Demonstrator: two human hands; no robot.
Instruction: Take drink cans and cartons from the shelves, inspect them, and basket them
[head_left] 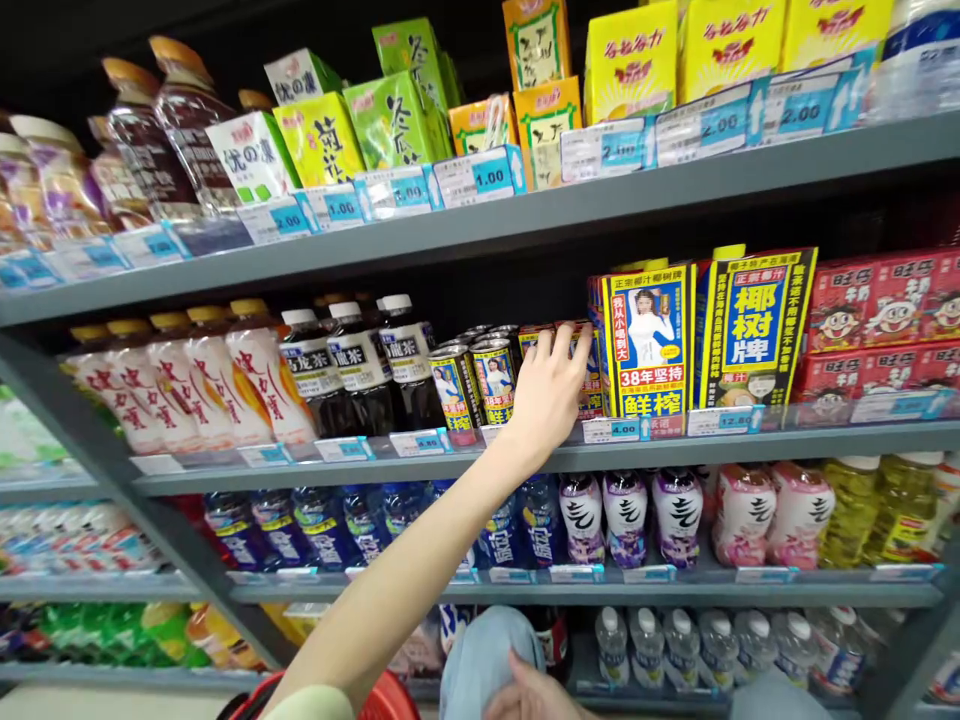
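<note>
The small cartons [593, 380] are stood on the middle shelf [420, 467], between the slim cans [454, 385] to the left and a large yellow-and-blue carton [649, 345] to the right. They are reached by the left hand [551, 390], whose fingers are spread and bent over their tops; whether one is pinched cannot be told, as the thumb is hidden. The right hand [536, 692] is held low at the near edge, beside a blue-clad knee [487, 660]; its grip cannot be told. A red basket [390, 700] is partly seen at the near left.
</note>
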